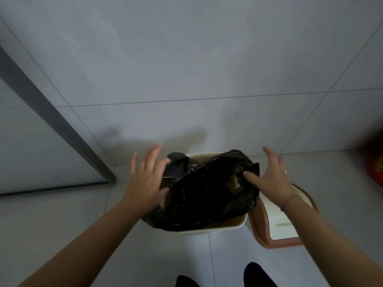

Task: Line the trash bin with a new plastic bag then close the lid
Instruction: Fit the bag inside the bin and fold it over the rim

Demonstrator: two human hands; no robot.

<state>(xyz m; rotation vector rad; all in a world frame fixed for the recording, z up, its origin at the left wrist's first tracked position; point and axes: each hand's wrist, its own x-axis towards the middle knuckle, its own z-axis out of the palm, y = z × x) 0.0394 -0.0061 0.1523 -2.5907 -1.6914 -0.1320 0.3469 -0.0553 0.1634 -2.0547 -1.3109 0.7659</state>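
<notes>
A cream trash bin (207,230) stands on the tiled floor below me, against the wall. A crumpled black plastic bag (205,195) lies bunched over its opening and hides most of the inside. My left hand (145,179) is at the bag's left edge with the fingers spread, its thumb against the plastic. At the bag's right edge my right hand (271,179) is spread too, with the thumb pressing into the bag. Neither hand is closed around the plastic. The bin's lid (279,224), cream with a brown rim, lies on the floor right of the bin.
A grey tiled wall (186,69) rises right behind the bin. A dark door frame (51,114) runs diagonally at the left. A blurred red object (376,170) sits at the right edge. My dark-clad feet (257,274) are at the bottom.
</notes>
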